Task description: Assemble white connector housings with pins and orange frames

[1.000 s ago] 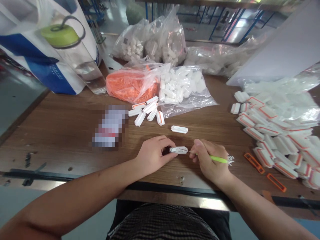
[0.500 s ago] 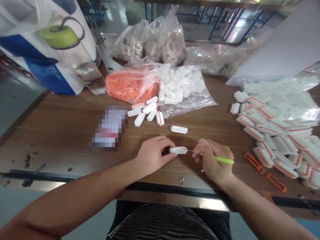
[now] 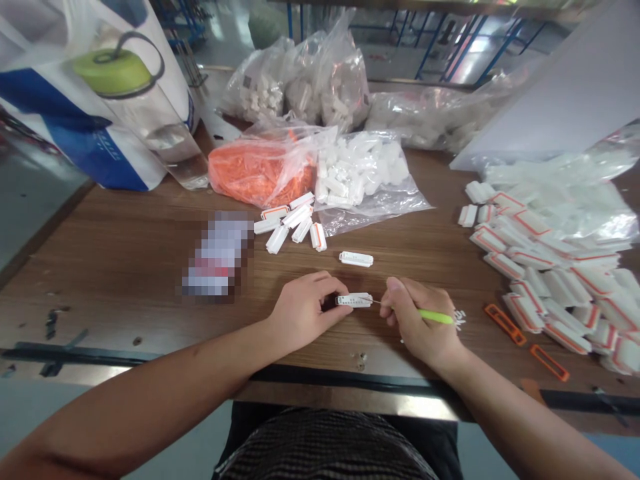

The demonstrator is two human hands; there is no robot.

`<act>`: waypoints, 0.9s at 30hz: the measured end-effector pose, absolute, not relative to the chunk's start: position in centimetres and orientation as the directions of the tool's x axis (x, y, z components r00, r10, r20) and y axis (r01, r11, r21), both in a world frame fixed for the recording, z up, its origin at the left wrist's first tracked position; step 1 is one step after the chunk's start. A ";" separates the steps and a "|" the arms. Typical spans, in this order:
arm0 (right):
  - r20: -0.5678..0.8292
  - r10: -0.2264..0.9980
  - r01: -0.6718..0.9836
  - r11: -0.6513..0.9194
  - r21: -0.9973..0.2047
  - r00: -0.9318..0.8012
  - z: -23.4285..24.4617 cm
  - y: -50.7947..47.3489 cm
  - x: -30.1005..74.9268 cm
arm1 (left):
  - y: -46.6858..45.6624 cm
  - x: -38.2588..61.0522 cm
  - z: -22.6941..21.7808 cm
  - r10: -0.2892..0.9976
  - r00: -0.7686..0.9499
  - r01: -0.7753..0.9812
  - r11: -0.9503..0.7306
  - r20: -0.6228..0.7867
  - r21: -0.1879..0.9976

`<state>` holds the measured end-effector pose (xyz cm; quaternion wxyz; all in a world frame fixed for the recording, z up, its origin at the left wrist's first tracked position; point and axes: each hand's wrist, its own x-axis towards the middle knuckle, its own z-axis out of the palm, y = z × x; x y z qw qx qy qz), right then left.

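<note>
My left hand [image 3: 305, 310] pinches a small white plastic connector [image 3: 355, 300] against the wooden table [image 3: 125, 267], fingers closed on its left end. My right hand [image 3: 417, 323] grips a thin tool with a green handle [image 3: 436, 317]; its metal tip touches the connector's right end. Another white connector [image 3: 357, 259] lies just beyond, apart from both hands. A few tiny white bits [image 3: 459, 319] lie by the tool's handle.
A cluster of white pieces with orange trim [image 3: 293, 223] lies behind. Bags of orange parts [image 3: 255, 170] and white parts [image 3: 360, 173] sit further back. A heap of white-and-orange pieces [image 3: 550, 267] fills the right; two orange frames [image 3: 505, 325] lie near it. A green-lidded bottle [image 3: 145, 107] stands far left.
My right hand drew the tool slightly away from the connector, then brought its tip back to the connector's end. The left hand and connector stayed put.
</note>
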<state>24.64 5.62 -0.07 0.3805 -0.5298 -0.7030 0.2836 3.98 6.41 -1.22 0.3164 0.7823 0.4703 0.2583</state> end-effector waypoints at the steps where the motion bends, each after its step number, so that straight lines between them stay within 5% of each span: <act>1: 0.226 0.963 0.525 0.269 -0.808 -0.145 0.0 5.6 24.6 | 6.4 4.0 -1.3 0.900 0.423 0.575 -0.358 0.107 0.735; 27: 0.254 0.962 0.492 0.269 -0.828 -0.100 -0.9 4.9 24.7 | 6.4 4.0 -1.1 0.902 0.418 0.577 -0.357 0.110 0.734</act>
